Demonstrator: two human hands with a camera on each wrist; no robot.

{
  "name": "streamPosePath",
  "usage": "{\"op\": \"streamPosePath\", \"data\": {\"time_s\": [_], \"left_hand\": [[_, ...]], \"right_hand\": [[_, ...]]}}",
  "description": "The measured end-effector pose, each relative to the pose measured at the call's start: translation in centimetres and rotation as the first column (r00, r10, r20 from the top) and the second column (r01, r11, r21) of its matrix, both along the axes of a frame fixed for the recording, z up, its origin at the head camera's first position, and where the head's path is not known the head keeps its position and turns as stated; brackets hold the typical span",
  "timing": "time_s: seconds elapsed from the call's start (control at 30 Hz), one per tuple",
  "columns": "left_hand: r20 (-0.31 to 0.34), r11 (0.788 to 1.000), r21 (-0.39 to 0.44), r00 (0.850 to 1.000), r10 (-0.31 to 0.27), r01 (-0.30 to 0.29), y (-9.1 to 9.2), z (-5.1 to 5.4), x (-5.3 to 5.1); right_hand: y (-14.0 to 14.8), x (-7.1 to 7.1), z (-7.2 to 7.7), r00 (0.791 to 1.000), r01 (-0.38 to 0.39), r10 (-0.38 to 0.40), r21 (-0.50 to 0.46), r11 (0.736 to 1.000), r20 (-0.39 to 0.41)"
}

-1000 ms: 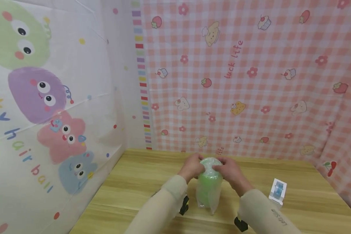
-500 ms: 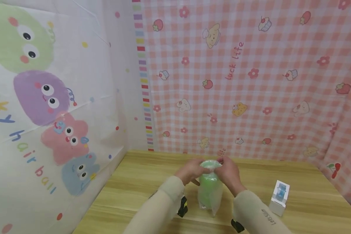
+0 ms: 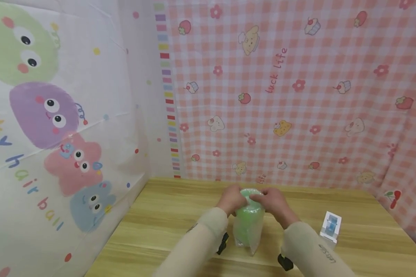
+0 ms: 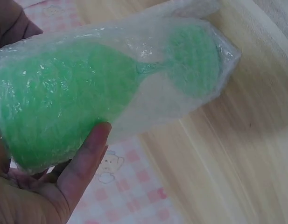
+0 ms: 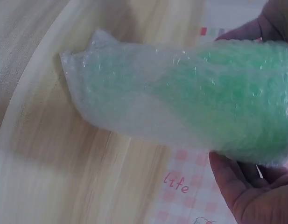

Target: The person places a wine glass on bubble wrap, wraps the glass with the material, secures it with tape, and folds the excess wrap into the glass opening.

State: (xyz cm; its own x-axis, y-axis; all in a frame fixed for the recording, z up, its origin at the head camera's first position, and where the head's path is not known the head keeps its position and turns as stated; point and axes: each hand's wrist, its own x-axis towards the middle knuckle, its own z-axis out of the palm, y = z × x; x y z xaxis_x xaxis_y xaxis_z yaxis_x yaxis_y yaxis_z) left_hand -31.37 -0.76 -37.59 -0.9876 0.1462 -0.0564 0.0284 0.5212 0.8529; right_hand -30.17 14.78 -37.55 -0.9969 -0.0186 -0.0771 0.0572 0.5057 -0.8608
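Observation:
A green stemmed glass [image 3: 250, 221] in bubble wrap stands upright over the table, its mouth up; whether its foot touches the wood is unclear. Through the wrap, the left wrist view shows its bowl [image 4: 64, 93], narrow stem and round foot [image 4: 193, 60]. My left hand [image 3: 233, 200] grips the rim from the left, with fingers along the bowl. From the other side my right hand [image 3: 275, 202] holds the rim, its thumb over the mouth. The right wrist view shows the bubble wrap [image 5: 144, 112] still round the glass, with my right hand's fingers [image 5: 228, 182] beneath the bowl.
On the wooden table [image 3: 159, 223] a small white box [image 3: 331, 227] with a blue picture lies to the right. A pink checked cloth [image 3: 291, 104] hangs behind the table, and a white cartoon-printed sheet [image 3: 124, 77] on the left. Black wrist camera mounts [image 3: 285, 262] hang under the sleeves.
The fingers of both hands have shifted about the rim, and more pale green shows at the mouth than a second ago. The wrapped glass has stayed nearly in place.

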Motion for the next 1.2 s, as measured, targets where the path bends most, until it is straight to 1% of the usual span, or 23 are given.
{"op": "streamPosePath", "data": {"time_s": [0.07, 0.23, 0.33, 0.37, 0.43, 0.53, 0.6, 0.67, 0.73, 0.87, 0.97, 1.1, 1.2], "left_hand": [[-0.032, 0.999, -0.044, 0.999, 0.004, -0.006, 0.2, 0.1, 0.1], [-0.072, 0.992, -0.122, 0.997, 0.037, -0.046, 0.7, 0.1, 0.2], [-0.078, 0.989, -0.139, 0.996, 0.042, -0.053, 0.8, 0.0, 0.2], [-0.076, 0.989, -0.139, 0.996, 0.037, -0.047, 0.8, 0.0, 0.2], [-0.056, 0.994, -0.112, 0.998, 0.015, -0.021, 0.7, 0.0, 0.2], [0.018, 0.999, -0.026, 0.999, -0.035, 0.035, 0.2, 0.1, 0.0], [0.071, 0.997, 0.047, 0.995, -0.072, 0.069, -0.2, 0.1, -0.1], [0.104, 0.993, 0.084, 0.99, -0.095, 0.086, -0.6, 0.1, -0.3], [0.112, 0.991, 0.098, 0.988, -0.104, 0.094, -1.0, 0.0, -0.5], [0.086, 0.991, 0.09, 0.99, -0.111, 0.103, -1.5, -0.3, -0.7], [0.075, 0.989, 0.096, 0.99, -0.12, 0.113, -1.9, -0.3, -0.8], [0.108, 0.988, 0.121, 0.988, -0.111, 0.098, -2.3, 0.1, -0.8], [0.157, 0.984, 0.154, 0.981, -0.113, 0.088, -2.3, 0.1, -0.6]], "right_hand": [[-0.2, 0.1, 0.0, 0.999, 0.027, -0.026, 0.052, 0.998, -0.02], [-0.8, 0.2, -0.1, 0.994, 0.085, -0.073, 0.154, 0.984, -0.08], [-0.9, 0.3, -0.3, 0.99, 0.111, -0.093, 0.187, 0.976, -0.103], [-1.0, 0.3, -0.3, 0.989, 0.12, -0.102, 0.195, 0.973, -0.103], [-0.9, 0.3, -0.4, 0.988, 0.133, -0.116, 0.192, 0.972, -0.098], [-0.7, 0.3, -0.3, 0.988, 0.144, -0.133, 0.165, 0.976, -0.077], [-0.5, 0.3, -0.4, 0.989, 0.141, -0.134, 0.132, 0.981, -0.061], [-0.4, 0.4, -0.4, 0.991, 0.13, -0.126, 0.088, 0.988, -0.046], [-0.2, 0.4, -0.5, 0.994, 0.107, -0.106, 0.026, 0.994, -0.018], [0.1, 0.6, -0.1, 0.997, 0.074, -0.071, -0.076, 0.994, 0.041], [0.3, 0.7, 0.2, 0.995, 0.076, -0.069, -0.102, 0.992, 0.071], [0.3, 1.0, 0.5, 0.995, 0.056, -0.045, -0.122, 0.991, 0.089], [0.2, 1.1, 0.5, 0.995, 0.029, -0.016, -0.132, 0.991, 0.096]]}}
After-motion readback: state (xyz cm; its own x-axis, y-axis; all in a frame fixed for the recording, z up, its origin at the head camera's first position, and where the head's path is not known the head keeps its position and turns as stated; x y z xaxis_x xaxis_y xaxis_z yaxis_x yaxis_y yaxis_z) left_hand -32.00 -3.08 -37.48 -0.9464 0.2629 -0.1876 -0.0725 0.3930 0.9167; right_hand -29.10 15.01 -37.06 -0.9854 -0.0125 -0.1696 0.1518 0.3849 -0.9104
